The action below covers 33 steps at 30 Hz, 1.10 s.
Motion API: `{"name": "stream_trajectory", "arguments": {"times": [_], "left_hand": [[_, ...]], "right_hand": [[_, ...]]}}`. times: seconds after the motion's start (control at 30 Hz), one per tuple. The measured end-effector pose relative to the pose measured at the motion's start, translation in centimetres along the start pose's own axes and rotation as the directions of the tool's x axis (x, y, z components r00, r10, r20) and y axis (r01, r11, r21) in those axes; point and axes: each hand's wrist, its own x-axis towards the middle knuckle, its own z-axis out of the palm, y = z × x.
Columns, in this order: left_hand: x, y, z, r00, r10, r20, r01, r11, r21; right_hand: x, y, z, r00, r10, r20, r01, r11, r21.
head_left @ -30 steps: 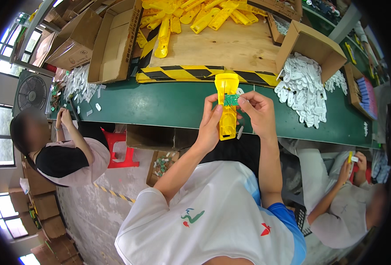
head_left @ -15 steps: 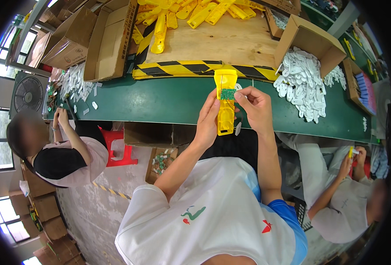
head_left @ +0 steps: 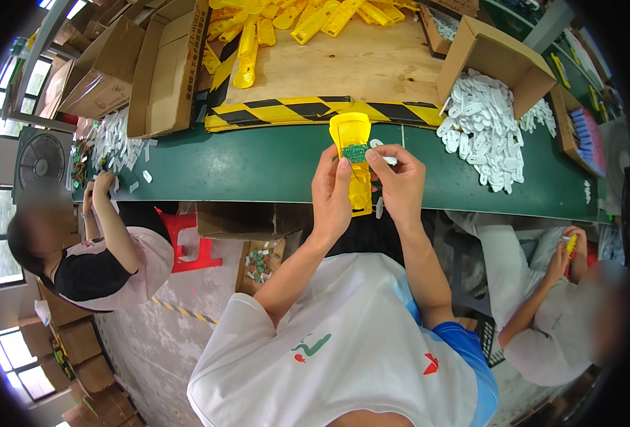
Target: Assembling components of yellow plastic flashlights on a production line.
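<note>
A long yellow plastic shell (head_left: pixel 350 127) is held upright in front of me, at the near edge of the green table. My left hand (head_left: pixel 331 196) is closed round its left side, thumb by the lower left corner of a small green circuit board (head_left: pixel 355 153). That board lies across the shell's open upper part, with thin dark wires above and below it. My right hand (head_left: pixel 401 186) pinches at the board's right edge with thumb and forefinger. A small white piece (head_left: pixel 390 161) shows beside the right fingers, and another white piece (head_left: pixel 379 207) hangs below the shell.
Behind the shell, a wooden board (head_left: pixel 315 78) edged with striped tape (head_left: pixel 279 115) bears yellow shells (head_left: pixel 247 53). White plastic parts (head_left: pixel 485 135) spill from a cardboard box (head_left: pixel 503 64) at right. An open carton (head_left: pixel 165 78) stands at left. Co-workers sit on both sides.
The shell and both hands sit slightly further left in view. My left thumb has moved up to the board's corner. The left co-worker's hands have shifted to the table's edge.
</note>
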Motion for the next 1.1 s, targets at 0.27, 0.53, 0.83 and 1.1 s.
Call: {"name": "stream_trajectory", "arguments": {"times": [0.27, 0.53, 0.83, 1.1], "left_hand": [[0.0, 0.6, 0.4, 0.990, -0.138, -0.035, 0.129, 0.975, -0.183], [0.3, 0.1, 0.2, 0.971, -0.228, -0.072, 0.198, 0.935, -0.294], [0.8, -2.5, 0.0, 0.958, -0.282, -0.054, 0.244, 0.899, -0.363], [1.0, -2.5, -0.9, 0.950, -0.312, -0.006, 0.296, 0.907, -0.300]], "right_hand": [[-0.2, 0.4, 0.2, 0.996, 0.088, -0.011, -0.087, 0.994, 0.062], [-0.2, 1.6, 0.1, 0.980, 0.198, 0.020, -0.198, 0.966, 0.168], [0.0, 2.2, -0.4, 0.974, 0.228, -0.012, -0.220, 0.950, 0.221], [0.4, 2.5, -1.0, 0.966, 0.252, 0.054, -0.256, 0.962, 0.099]]}}
